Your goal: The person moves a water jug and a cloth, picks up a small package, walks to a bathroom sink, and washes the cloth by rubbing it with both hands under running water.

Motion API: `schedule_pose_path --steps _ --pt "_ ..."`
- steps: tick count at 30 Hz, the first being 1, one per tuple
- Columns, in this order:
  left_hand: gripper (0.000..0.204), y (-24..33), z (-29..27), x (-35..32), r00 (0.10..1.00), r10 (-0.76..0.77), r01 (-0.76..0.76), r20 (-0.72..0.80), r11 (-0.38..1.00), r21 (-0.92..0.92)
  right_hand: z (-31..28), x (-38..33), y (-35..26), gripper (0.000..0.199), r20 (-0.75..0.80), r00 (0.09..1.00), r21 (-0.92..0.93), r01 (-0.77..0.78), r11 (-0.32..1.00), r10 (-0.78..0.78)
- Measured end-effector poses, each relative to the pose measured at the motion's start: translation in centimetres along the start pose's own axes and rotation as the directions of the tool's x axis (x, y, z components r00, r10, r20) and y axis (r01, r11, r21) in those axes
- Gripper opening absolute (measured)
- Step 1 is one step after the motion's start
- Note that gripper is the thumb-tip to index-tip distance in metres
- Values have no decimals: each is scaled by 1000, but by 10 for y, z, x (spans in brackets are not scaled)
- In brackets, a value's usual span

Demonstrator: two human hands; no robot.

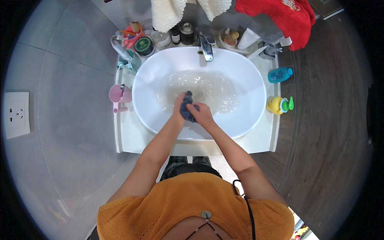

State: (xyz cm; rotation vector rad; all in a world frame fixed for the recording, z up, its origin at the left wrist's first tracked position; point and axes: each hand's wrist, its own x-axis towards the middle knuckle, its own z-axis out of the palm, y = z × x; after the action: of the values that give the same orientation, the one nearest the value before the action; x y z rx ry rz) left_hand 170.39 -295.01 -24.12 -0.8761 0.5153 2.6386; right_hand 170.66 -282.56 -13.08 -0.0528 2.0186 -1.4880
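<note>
Within the white basin (pixel 248 94), off centre toward seven o'clock, a dark blue-grey cloth (pixel 187 109) is bunched between both hands, by the water (pixel 216 86). Judged by its folds, the item should handle as soft, limp and light, heavier and somewhat slippery if soaked, and not fragile. Recommended hold: a gathered fold at its middle, backed by a second grip at the edge. Right hand (pixel 203 114), at the cloth's three o'clock: fingers curled, thumb and fingertips pinching the fabric. Left hand (pixel 178 105), at its nine o'clock: against the fabric, fingers largely covered, so closure cannot be told. Tap (pixel 206 49) stands at twelve o'clock of the basin; pink cup (pixel 126 95) at nine, on the table (pixel 132 138).
</note>
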Motion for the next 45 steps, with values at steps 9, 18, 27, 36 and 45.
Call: schedule_pose_path --steps 9,18,27,36,45 --pt "20 -38 66 -45 982 21 45 -185 936 349 -27 42 36 30 -461 875 -450 -85 889 -150" --pt "30 56 26 -51 867 485 -216 -113 570 793 -107 15 49 35 -377 869 -490 107 865 -321" --pt "42 33 25 -58 765 210 -343 609 -667 661 -102 6 45 40 -153 855 -797 189 574 -495" --pt "34 27 23 -49 903 105 -144 417 -840 523 -91 21 79 39 -46 973 -961 19 275 -228" --pt "19 84 33 -107 930 273 -236 247 -73 969 -139 -29 32 27 21 932 -616 297 730 -361"
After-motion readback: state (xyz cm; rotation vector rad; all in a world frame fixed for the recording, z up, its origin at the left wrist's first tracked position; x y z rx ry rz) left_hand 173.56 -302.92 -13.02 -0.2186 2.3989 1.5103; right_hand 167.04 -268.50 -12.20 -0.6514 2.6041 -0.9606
